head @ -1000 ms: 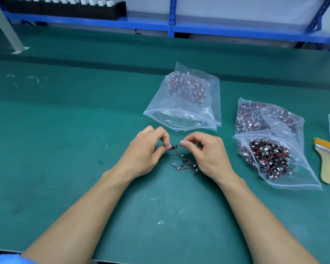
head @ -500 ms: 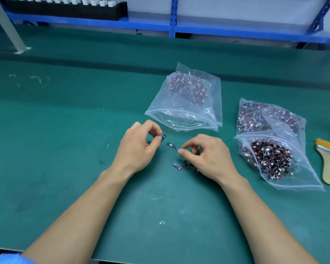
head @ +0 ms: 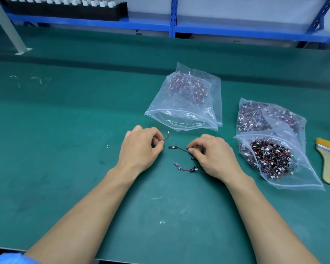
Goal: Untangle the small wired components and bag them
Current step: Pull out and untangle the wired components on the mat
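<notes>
The bench (head: 65,149) wears a dark green mat, scuffed and flecked with pale marks. It runs back to a blue shelf (head: 236,33) carrying a black tray (head: 65,8) of white-capped parts at far left, where a grey post (head: 10,27) stands on the mat. Mid-bench, the left hand (head: 141,149) is curled, pinching the red wire of a component (head: 167,135) whose white plug points away. Close to its right, the right hand (head: 213,155) pinches the wire of a second component (head: 173,147), black board pointing left. A third component (head: 183,167) lies on the mat, nearer. A part-filled bag (head: 187,103) lies beyond the hands; a full bag (head: 271,159) and a brush (head: 329,162) lie right.
</notes>
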`<action>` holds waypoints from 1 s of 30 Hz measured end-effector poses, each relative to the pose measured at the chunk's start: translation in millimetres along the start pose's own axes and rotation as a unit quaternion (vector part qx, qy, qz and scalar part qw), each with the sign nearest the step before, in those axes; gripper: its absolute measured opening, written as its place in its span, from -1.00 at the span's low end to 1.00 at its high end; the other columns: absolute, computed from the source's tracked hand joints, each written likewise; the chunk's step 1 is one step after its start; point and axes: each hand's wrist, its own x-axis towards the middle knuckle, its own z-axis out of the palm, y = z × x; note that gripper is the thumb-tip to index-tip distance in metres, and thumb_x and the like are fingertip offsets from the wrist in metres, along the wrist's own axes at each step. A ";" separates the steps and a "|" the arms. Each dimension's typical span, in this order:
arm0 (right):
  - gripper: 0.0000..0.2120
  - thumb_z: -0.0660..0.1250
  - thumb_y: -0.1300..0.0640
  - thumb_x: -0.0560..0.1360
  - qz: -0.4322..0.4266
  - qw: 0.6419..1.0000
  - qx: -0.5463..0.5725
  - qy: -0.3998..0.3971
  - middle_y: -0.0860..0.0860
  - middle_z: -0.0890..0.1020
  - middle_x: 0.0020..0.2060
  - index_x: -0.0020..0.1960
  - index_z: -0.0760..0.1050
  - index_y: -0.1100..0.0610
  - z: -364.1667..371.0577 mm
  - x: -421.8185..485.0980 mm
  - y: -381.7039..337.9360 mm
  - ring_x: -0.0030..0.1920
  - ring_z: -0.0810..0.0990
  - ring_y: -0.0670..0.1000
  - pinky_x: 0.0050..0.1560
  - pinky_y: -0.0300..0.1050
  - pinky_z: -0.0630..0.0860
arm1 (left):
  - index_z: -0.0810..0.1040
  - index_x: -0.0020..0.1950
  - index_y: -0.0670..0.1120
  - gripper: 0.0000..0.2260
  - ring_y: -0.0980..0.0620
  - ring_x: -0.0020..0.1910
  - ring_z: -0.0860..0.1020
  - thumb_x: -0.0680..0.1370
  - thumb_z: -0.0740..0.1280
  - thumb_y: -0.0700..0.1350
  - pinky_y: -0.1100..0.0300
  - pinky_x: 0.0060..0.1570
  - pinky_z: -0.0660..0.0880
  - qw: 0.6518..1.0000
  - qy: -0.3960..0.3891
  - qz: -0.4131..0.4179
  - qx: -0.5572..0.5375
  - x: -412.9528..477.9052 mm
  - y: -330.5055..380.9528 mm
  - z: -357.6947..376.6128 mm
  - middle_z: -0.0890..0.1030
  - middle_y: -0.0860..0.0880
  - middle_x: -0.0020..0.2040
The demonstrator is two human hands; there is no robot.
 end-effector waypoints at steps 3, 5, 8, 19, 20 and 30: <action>-0.91 0.39 -0.01 0.55 0.014 0.999 0.020 0.029 -0.18 0.56 -0.23 0.01 0.63 -0.17 -1.2 0.3 3.3 -0.20 0.48 -0.15 -0.19 -0.13 0.37 | 0.55 -0.10 0.12 -0.95 0.07 -0.12 0.40 0.55 0.39 0.03 0.12 0.03 0.35 1.000 0.011 0.002 -0.002 -1.7 -1.1 -2.2 0.59 0.21 -0.32; -0.91 0.39 0.00 0.54 0.024 0.998 0.044 0.048 -0.20 0.57 -0.23 0.02 0.63 -0.16 -4.0 0.3 4.3 -0.24 0.47 -0.19 -0.14 -0.10 0.44 | 0.56 -0.11 0.11 -0.94 0.08 -0.13 0.40 0.54 0.40 0.03 0.11 0.03 0.36 1.000 0.019 0.013 -0.011 -3.3 -1.0 -4.2 0.58 0.20 -0.32; -0.95 0.42 0.03 0.49 0.027 0.996 0.065 0.063 -0.17 0.59 -0.28 -0.14 0.62 -0.11 -9.8 -0.6 5.0 -0.30 0.46 -0.18 -0.12 -0.04 0.53 | 0.57 -0.15 0.11 -0.91 0.10 -0.16 0.40 0.51 0.44 0.05 0.13 -0.04 0.36 0.997 0.006 0.065 -0.048 -7.7 2.5 -6.1 0.54 0.19 -0.34; -0.80 0.47 0.15 0.37 -0.015 0.998 0.049 -0.036 -0.21 0.59 -0.23 -0.15 0.68 -0.16 -19.8 -6.4 8.9 -0.28 0.49 -0.30 -0.14 -0.12 0.50 | 0.66 -0.10 0.14 -0.83 0.18 -0.10 0.40 0.42 0.52 0.17 0.18 -0.03 0.38 0.976 -0.141 0.154 -0.062 -11.6 10.6 -6.6 0.55 0.20 -0.24; -0.78 0.47 0.17 0.38 -0.016 0.998 0.047 -0.039 -0.22 0.59 -0.21 -0.15 0.68 -0.17 -20.1 -6.2 10.6 -0.26 0.49 -0.33 -0.15 -0.14 0.48 | 0.67 -0.08 0.14 -0.83 0.16 -0.10 0.41 0.42 0.52 0.16 0.19 -0.04 0.38 0.975 -0.140 0.159 -0.062 -11.8 10.3 -7.5 0.56 0.20 -0.23; -0.64 0.38 0.33 0.36 -0.005 0.996 0.089 0.029 -0.22 0.60 -0.21 -0.08 0.65 -0.14 -25.0 -4.5 18.7 -0.37 0.48 -0.17 -0.19 -0.18 0.44 | 0.68 -0.03 0.10 -0.87 0.12 -0.08 0.47 0.46 0.55 -0.02 0.29 -0.07 0.41 0.967 -0.158 0.167 -0.110 -11.8 3.7 -9.7 0.61 0.24 -0.14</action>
